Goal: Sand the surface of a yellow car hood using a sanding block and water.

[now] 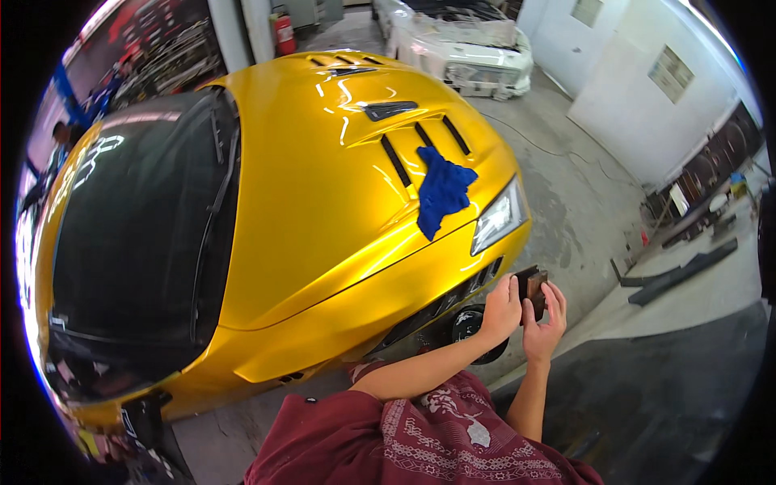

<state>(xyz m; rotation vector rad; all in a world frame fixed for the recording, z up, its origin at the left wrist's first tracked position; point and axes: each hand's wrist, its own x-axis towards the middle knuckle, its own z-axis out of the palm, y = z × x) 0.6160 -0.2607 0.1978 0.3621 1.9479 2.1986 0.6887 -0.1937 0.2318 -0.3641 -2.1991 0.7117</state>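
Note:
My left hand [503, 313] and my right hand [546, 325] are together beyond the car's front corner. Between them is a small dark-brown, block-like thing [537, 284], gripped by the fingers of both. It looks like two flat pieces side by side, but its exact kind is unclear. To the left stands a glossy yellow car [323, 210] with black vents in its hood. A crumpled blue cloth [444, 191] lies on the hood above the headlight [499, 217], out of reach of both hands' present grip.
Below my left forearm is a round black thing [495, 352], partly hidden. A dark sheet-like surface [638, 396] spreads at lower right, with black strips [687, 271] beyond it. Behind stand a masked white car [477, 61] and a red fire extinguisher [284, 34]. Another person [61, 137] is at far left.

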